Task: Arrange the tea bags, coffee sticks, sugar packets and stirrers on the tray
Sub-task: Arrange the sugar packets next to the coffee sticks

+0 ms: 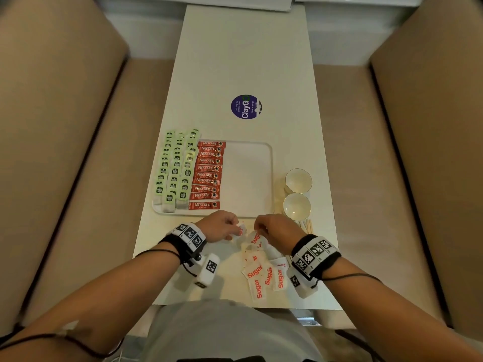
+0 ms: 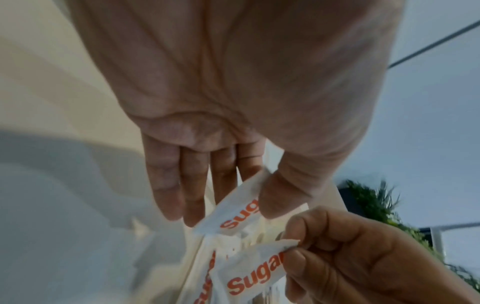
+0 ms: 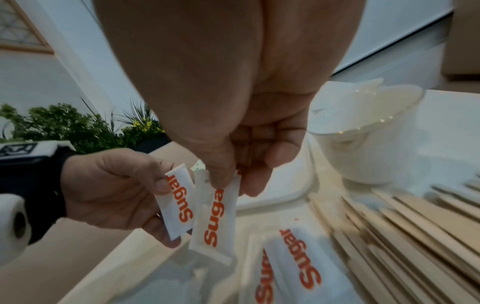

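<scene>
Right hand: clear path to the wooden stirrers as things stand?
Probably yes, once freed: the stirrers lie uncovered on the table just beside the right hand, but its fingers currently pinch a sugar packet.

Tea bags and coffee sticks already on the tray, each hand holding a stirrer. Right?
Not quite: each hand holds a sugar packet, not a stirrer. The right wrist view shows the left hand and right hand each pinching one. The tea bags and coffee sticks are on the tray.
</scene>
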`<state>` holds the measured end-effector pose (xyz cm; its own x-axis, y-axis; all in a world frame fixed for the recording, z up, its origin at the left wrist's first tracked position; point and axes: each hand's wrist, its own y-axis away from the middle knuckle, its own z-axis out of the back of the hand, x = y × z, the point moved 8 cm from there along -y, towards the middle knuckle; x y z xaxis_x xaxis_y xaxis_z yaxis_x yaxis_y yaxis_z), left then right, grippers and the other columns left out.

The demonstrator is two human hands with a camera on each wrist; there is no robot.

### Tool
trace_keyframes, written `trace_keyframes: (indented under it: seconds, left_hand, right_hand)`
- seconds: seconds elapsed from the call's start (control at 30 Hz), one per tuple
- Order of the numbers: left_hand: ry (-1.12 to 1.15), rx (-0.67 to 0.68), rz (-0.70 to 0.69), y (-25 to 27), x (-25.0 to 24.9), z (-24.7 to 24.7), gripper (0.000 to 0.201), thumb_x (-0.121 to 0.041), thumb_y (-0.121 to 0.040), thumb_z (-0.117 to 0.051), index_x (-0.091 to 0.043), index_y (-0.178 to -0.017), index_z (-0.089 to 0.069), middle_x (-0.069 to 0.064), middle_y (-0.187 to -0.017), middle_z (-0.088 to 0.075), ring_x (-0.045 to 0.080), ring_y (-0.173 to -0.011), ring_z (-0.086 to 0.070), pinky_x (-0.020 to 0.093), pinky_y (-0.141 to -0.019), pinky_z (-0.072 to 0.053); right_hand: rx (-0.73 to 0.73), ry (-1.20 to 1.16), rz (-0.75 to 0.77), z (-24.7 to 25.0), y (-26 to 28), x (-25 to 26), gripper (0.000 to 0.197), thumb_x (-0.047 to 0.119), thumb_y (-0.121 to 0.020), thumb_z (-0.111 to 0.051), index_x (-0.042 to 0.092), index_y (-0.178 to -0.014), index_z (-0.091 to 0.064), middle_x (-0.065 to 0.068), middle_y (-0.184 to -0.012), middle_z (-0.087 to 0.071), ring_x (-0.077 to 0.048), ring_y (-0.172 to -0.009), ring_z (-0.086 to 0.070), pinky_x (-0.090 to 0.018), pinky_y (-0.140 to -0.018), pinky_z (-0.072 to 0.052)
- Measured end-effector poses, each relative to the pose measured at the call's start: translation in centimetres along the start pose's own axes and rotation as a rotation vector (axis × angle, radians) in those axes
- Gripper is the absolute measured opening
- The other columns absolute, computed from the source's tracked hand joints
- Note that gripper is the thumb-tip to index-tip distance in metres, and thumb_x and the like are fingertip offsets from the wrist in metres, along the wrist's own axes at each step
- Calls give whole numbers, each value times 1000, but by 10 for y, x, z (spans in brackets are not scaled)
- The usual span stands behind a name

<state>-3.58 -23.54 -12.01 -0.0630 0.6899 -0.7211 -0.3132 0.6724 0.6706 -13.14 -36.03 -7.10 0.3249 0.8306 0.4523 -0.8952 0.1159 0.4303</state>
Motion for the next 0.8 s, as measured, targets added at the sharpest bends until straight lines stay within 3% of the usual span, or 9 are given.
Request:
trace_keyframes:
  seconds: [0.1,0.17,0.27,0.33,0.43,0.5,0.63,0.8]
  left_hand:
    - [114,26,8,4,-6,-2,16,-2,-90,-62,-9,-76,-59,20,-101,-73,29,-94,-71,37,-83,-60]
    - [176,54,21,7,-9,-6,14,2,-91,-57,-5,-81,-63,15,-96,-73,25,-91,-70,33,-80,-60]
    - [253,89,30,14,-18,-14,19,5,-90,-51,-4,-85,-66,12,-88,-72,25,-86,-69,31,-75,-59]
    - [270,119,25,18,-22,-18,12,-2,-85,-56,-6,-89,-67,12,-88,-72,24,-83,-68,28,-70,-56]
    - [267,128,2,22,-26,-20,27,-19,-73,-65,-11,-99,-67,16,-99,-74,26,-87,-69,29,-69,-51]
    - [266,140,-16,21,-27,-21,27,-15,-80,-66,-10,-107,-63,19,-105,-74,28,-85,-70,30,-67,-48]
    - [218,147,-1,23,-27,-26,21,-5,-93,-51,-7,-113,-56,13,-96,-77,27,-79,-72,28,-63,-47]
    - [285,76,70,20,-13,-25,22,-2,-92,-45,-5,-114,-49,14,-83,-70,32,-73,-68,28,-56,-47]
  right_hand:
    - [15,-67,38,8,-2,9,13,23,-102,-54,22,-105,-66,3,-95,-70,-13,-75,-61,-31,-73,-54]
    - [19,-137,60,11,-4,14,11,25,-102,-56,24,-103,-66,5,-96,-71,-8,-70,-60,-33,-74,-56]
    - [-6,-318,36,13,-6,18,9,24,-101,-58,28,-97,-65,8,-95,-71,-8,-78,-66,-31,-77,-58]
    - [-47,-398,20,16,-6,20,11,22,-101,-58,28,-95,-65,8,-93,-71,-6,-79,-67,-30,-76,-58]
    - [-130,-449,12,20,-4,17,8,24,-99,-61,29,-94,-66,8,-95,-69,-8,-82,-65,-31,-77,-56]
    - [-169,-478,6,20,-3,12,7,27,-98,-64,30,-92,-66,10,-94,-69,-9,-82,-65,-31,-77,-55]
    - [-145,-362,-49,13,-7,-2,17,32,-101,-59,22,-104,-72,7,-100,-71,-6,-79,-61,-27,-77,-50]
    - [46,51,-249,-15,-7,-35,33,43,-98,-58,15,-112,-71,-2,-106,-72,-21,-95,-68,-34,-82,-55]
